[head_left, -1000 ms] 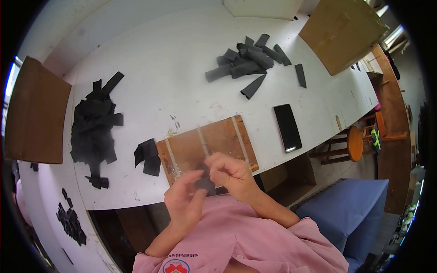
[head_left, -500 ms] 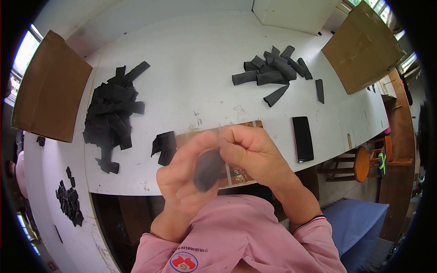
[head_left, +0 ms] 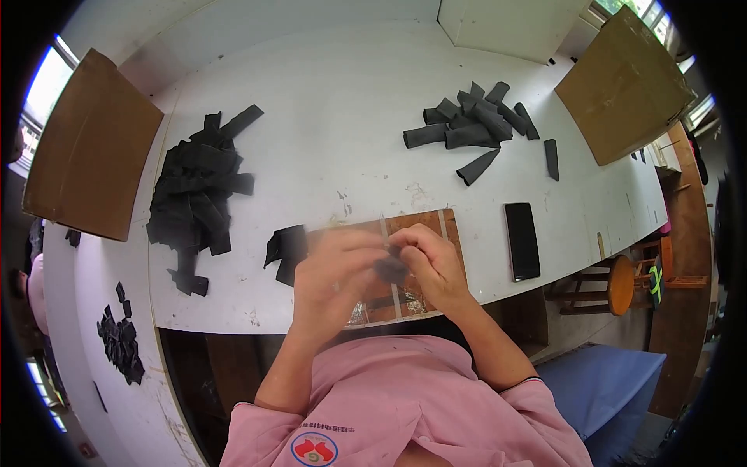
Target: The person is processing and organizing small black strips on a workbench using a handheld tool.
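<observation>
Above a brown board (head_left: 454,261) at the table's near edge, my two hands meet at a small dark grey fabric piece (head_left: 391,271). Fingers and thumb of my right hand (head_left: 436,272) pinch it from the right. My left hand (head_left: 331,276) lies against its left side, its fingers smeared by motion, so their grip is unclear. Part of the piece is hidden behind the fingers. Just left of my left hand, a few loose dark strips (head_left: 286,251) lie at the board's edge. Rolled dark fabric tubes (head_left: 475,128) are heaped at the far right.
A large pile of flat dark strips (head_left: 194,187) covers the table's left part. A black phone (head_left: 522,241) lies to the right. Cardboard boxes stand at the left (head_left: 93,148) and right (head_left: 626,86). Beyond the table's right edge is a wooden stool (head_left: 620,285).
The fabric piece, earlier wide across my left palm, now shows smaller between my hands, farther from my body. My left hand has turned over, and my right hand has shifted slightly.
</observation>
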